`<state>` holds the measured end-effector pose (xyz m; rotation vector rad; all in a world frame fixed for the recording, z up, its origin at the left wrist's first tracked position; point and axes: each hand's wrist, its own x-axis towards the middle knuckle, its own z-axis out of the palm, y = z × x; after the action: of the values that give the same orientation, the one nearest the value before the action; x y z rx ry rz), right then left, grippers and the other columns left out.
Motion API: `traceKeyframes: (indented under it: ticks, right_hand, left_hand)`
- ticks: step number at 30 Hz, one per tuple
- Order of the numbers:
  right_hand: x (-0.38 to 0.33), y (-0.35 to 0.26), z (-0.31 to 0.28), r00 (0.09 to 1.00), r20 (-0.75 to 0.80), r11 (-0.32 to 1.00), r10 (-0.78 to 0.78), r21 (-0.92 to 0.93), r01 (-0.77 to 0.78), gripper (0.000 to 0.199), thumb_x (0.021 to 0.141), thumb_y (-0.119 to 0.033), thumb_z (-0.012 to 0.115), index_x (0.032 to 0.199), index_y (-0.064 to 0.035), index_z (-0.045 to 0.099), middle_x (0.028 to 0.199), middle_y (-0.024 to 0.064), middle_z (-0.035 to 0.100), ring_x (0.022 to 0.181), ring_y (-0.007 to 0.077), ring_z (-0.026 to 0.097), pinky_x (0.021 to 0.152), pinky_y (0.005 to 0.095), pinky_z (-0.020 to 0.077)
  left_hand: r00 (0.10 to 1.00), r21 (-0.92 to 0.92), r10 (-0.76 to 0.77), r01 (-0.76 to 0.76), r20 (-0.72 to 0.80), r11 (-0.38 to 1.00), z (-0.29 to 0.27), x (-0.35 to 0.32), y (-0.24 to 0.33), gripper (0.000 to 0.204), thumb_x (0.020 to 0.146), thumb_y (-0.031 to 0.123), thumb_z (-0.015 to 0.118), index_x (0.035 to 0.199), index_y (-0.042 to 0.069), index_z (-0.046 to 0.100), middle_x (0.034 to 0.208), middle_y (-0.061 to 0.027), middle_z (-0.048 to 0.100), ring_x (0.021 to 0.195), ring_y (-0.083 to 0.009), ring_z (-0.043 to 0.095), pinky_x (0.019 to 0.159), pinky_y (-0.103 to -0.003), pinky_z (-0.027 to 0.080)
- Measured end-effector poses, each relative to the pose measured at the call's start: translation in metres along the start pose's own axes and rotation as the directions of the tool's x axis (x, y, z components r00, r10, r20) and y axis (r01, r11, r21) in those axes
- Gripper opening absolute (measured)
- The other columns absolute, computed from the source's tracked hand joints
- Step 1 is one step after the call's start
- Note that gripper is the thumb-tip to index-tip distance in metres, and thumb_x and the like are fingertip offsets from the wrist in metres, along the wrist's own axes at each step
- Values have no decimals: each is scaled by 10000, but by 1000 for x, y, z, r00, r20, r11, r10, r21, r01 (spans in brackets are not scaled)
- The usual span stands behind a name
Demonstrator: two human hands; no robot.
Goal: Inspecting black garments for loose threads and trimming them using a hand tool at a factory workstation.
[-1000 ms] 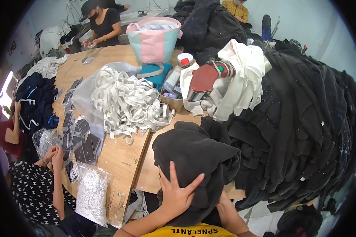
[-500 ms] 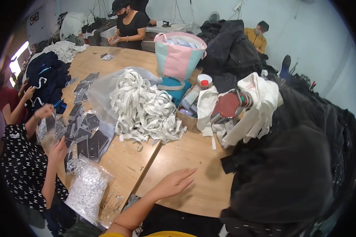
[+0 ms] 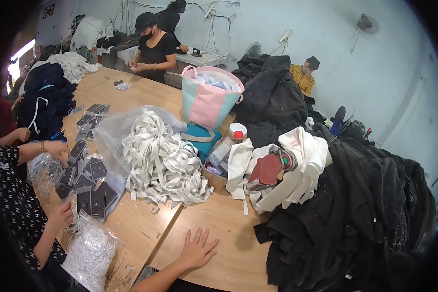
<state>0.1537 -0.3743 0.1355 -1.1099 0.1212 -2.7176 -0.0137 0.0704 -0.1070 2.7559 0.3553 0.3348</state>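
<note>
My left hand [image 3: 198, 250] is over the bare front part of the wooden table [image 3: 185, 221], its fingers spread and nothing in it. To its right lies a big heap of black garments [image 3: 340, 209], spilling across the table's right side. No part of my right hand shows; that lower right area holds only black cloth. Ahead of my left hand sits a tangled pile of white fabric strips [image 3: 155, 160]. A clear bag of small white pieces [image 3: 90, 253] lies to its left, near the table's edge.
A person in a patterned black shirt handles small packets [image 3: 90, 170] on the left. Behind the white strips stands a pink and mint fabric basket [image 3: 204, 97]. White cloths [image 3: 301, 155] and a cardboard box [image 3: 218, 180] lie mid-table. Other people work farther back.
The black garment that was blurred at the right now lies still on the heap. My left hand's fingers have spread, pointing farther up the table. The view has tilted up and shifted right.
</note>
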Motion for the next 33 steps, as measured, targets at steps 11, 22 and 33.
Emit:
traceKeyframes:
  ticks: [11,22,33]
  right_hand:
    - [-28,-273,307,853,513,852,-97,486,-196,426,839,-176,666,1207,13,568,1198,182,596,1129,256,553,981,341,414]
    - [-19,-307,251,212,866,593,-453,470,-654,186,848,-200,658,892,-19,650,754,63,685,669,137,640,635,242,461]
    - [-149,-56,257,-18,999,932,-41,44,360,608,877,-572,483,1242,-92,562,1207,127,593,1095,311,560,937,467,396]
  left_hand:
    - [996,15,22,-21,-83,1000,1,3,2,426,895,428,519,1283,252,542,1407,-207,396,1316,-405,344,1032,-664,170]
    - [993,-90,3,-13,-118,996,5,0,2,398,891,413,523,1246,240,579,1381,-186,425,1302,-390,352,1061,-604,190]
    - [994,-34,18,-22,-104,999,-11,5,9,367,860,346,577,1209,239,603,1362,-180,453,1275,-376,393,1042,-586,245]
